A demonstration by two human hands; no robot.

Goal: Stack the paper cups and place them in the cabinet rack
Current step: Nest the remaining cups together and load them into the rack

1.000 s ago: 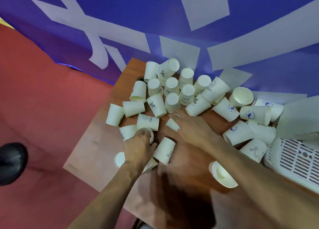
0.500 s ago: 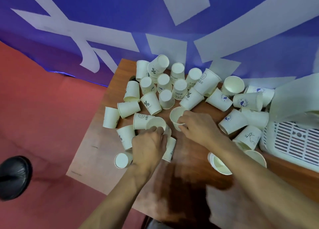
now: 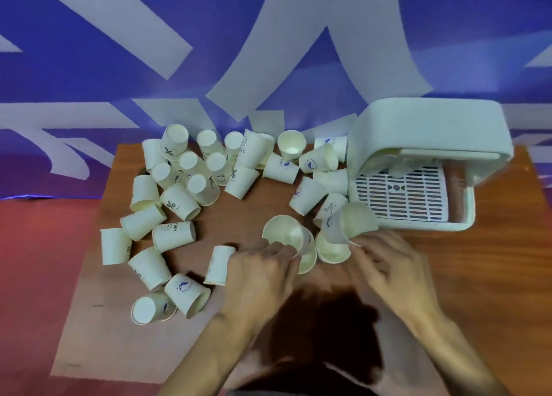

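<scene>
Several white paper cups (image 3: 179,204) lie scattered, upright and on their sides, over the wooden table (image 3: 493,276). My left hand (image 3: 260,279) grips an upright cup (image 3: 283,234) near the table's middle, mouth up, with a second cup partly behind it. My right hand (image 3: 394,267) holds a tilted cup (image 3: 352,225) by its base, mouth facing up and right; another open cup (image 3: 331,250) sits just below it. The white cabinet rack (image 3: 418,144) stands at the right, its slatted tray (image 3: 400,195) showing.
A blue wall with large pale shapes (image 3: 268,52) rises right behind the table. Red floor (image 3: 35,261) lies to the left of the table's edge. Loose cups crowd the left and back of the tabletop, some touching the rack's left side.
The view has swung right, bringing the whole rack into sight. Both hands have moved right, each with a cup; the right hand's cup is now raised and tilted near the rack.
</scene>
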